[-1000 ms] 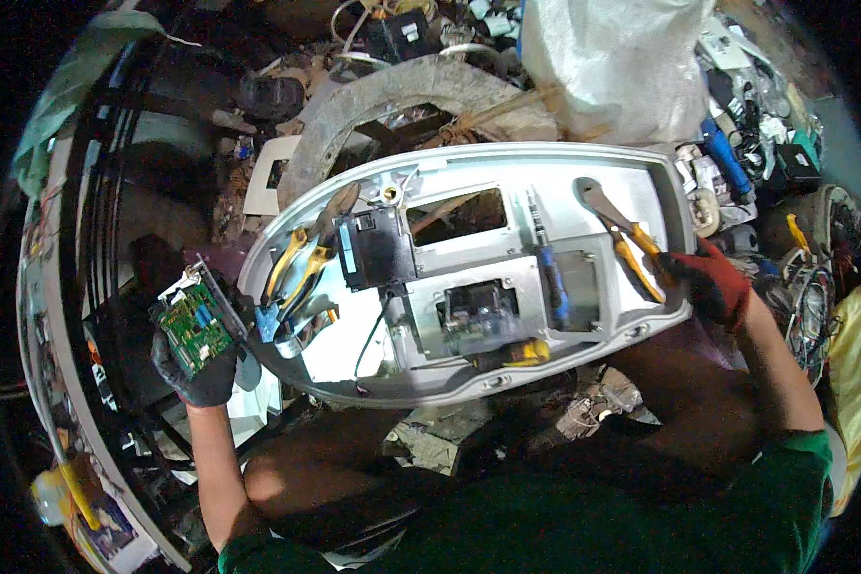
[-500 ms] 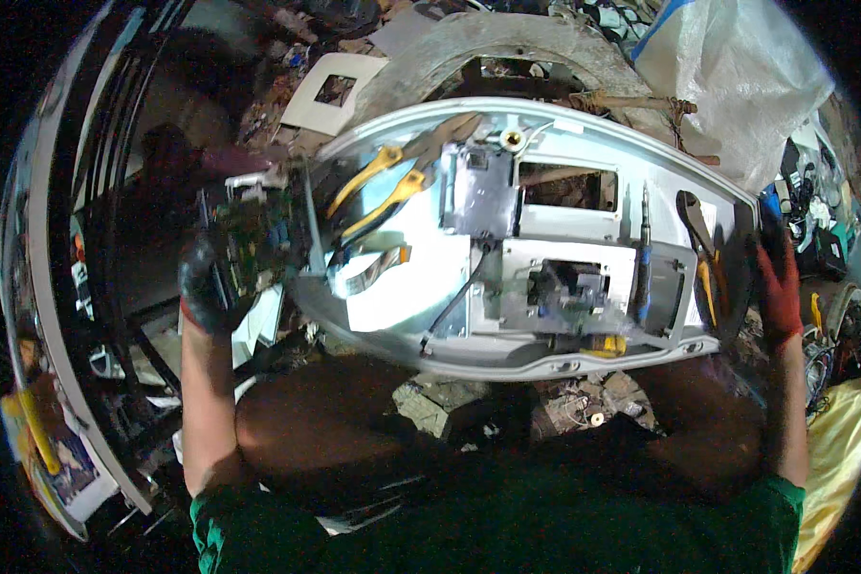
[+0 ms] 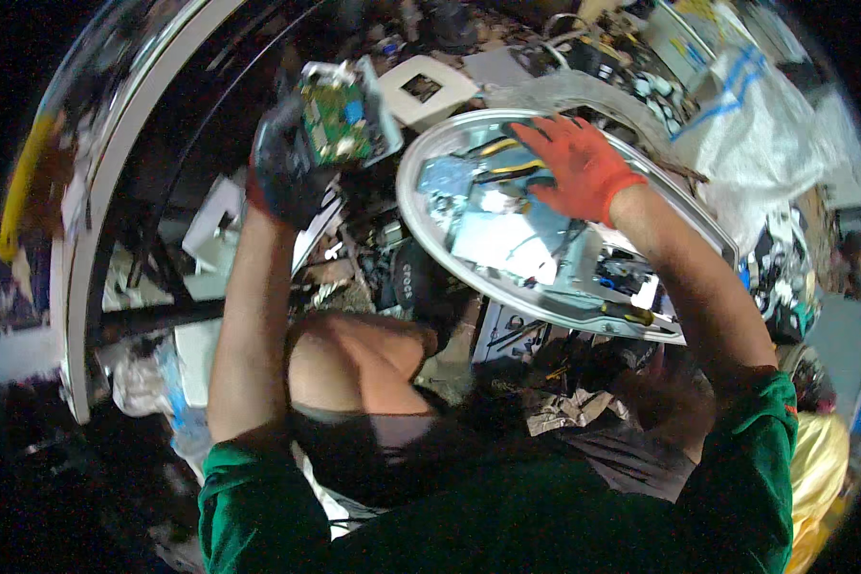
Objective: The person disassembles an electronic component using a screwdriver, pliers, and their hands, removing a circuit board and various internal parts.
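Note:
My left hand (image 3: 292, 172), in a dark-palmed red glove, grips a pale plastic housing (image 3: 383, 120) by its left side. Inside that housing sits a green circuit board (image 3: 335, 124) with a blue component. Over the far part of a large pale oval panel (image 3: 419, 225) is my right hand (image 3: 579, 167), in a red glove with its fingers spread. Under and beside its fingers lie yellow-handled pliers (image 3: 507, 172), their jaws hidden by the hand. Whether the fingertips touch them I cannot tell. Another yellow-handled tool (image 3: 627, 313) lies at the panel's near edge.
Beyond the panel lies a white plate with a square hole (image 3: 430, 88). A white woven sack (image 3: 746, 134) stands at the far right, and a yellow sack (image 3: 818, 469) at the near right. A curved pale frame (image 3: 115, 143) rises at the left. Scrap parts surround the panel.
The view has turned. My left hand has carried the circuit board in its housing farther away from me. My right hand has left the panel's right end and come over the pliers.

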A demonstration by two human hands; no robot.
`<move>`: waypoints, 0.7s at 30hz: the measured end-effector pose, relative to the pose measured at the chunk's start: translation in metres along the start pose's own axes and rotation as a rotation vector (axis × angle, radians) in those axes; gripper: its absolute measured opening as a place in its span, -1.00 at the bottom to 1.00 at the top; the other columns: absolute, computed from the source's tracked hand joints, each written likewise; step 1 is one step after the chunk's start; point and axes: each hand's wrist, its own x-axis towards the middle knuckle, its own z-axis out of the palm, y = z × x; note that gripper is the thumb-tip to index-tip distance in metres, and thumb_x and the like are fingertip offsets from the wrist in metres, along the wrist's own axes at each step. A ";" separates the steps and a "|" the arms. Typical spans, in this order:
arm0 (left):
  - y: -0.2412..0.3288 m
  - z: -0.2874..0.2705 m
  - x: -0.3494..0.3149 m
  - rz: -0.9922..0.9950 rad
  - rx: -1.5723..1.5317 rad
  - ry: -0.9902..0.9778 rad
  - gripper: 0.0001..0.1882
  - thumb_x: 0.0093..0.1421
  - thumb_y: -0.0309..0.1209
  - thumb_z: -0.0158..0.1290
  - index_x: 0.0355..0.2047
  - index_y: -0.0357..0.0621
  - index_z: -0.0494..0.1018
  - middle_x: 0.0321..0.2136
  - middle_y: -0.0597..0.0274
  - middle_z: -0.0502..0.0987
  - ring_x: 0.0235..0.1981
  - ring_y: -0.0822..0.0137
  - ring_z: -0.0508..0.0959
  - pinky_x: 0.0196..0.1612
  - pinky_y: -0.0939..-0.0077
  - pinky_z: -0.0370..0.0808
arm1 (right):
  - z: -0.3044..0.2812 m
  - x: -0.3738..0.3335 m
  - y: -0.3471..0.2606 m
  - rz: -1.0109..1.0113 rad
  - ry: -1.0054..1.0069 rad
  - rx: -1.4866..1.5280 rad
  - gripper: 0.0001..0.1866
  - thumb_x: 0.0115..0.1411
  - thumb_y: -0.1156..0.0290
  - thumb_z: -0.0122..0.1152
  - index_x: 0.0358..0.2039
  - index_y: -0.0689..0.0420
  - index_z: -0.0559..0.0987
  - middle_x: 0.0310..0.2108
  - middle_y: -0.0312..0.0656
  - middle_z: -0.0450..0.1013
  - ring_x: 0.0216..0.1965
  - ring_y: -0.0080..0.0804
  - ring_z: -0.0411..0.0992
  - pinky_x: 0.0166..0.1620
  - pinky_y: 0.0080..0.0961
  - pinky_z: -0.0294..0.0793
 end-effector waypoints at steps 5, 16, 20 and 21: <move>0.028 -0.021 -0.045 0.123 -0.194 -0.224 -0.52 0.33 -0.18 -0.13 0.16 -0.17 0.35 0.08 0.10 0.49 0.10 0.17 0.50 0.20 0.21 0.40 | 0.006 0.028 0.011 -0.052 -0.178 0.079 -0.24 0.04 0.36 0.37 0.25 0.11 0.28 0.13 0.08 0.33 0.17 0.06 0.32 0.21 -0.21 0.34; -0.019 -0.029 -0.200 0.131 0.366 -0.115 -0.53 0.33 -0.19 -0.11 0.16 -0.18 0.35 0.10 0.12 0.47 0.14 0.20 0.45 0.23 0.22 0.35 | 0.012 -0.012 0.054 0.121 0.128 0.285 -0.40 0.16 0.44 0.35 0.21 0.10 0.38 0.07 -0.19 0.49 0.10 -0.38 0.44 0.11 -0.43 0.44; -0.031 -0.041 -0.228 0.137 0.461 -0.066 -0.53 0.33 -0.19 -0.10 0.16 -0.18 0.35 0.10 0.13 0.47 0.15 0.21 0.44 0.24 0.22 0.33 | 0.010 -0.003 0.046 0.227 0.039 0.464 -0.46 0.21 0.37 0.29 0.19 0.11 0.40 0.02 -0.19 0.49 0.03 -0.42 0.45 0.10 -0.48 0.42; -0.042 -0.045 -0.224 0.143 0.452 -0.077 -0.53 0.33 -0.20 -0.10 0.16 -0.18 0.35 0.10 0.13 0.47 0.15 0.21 0.43 0.24 0.22 0.33 | 0.004 -0.009 0.061 0.262 0.005 0.465 -0.44 0.19 0.33 0.31 0.20 0.10 0.40 0.03 -0.17 0.49 0.04 -0.41 0.46 0.08 -0.47 0.44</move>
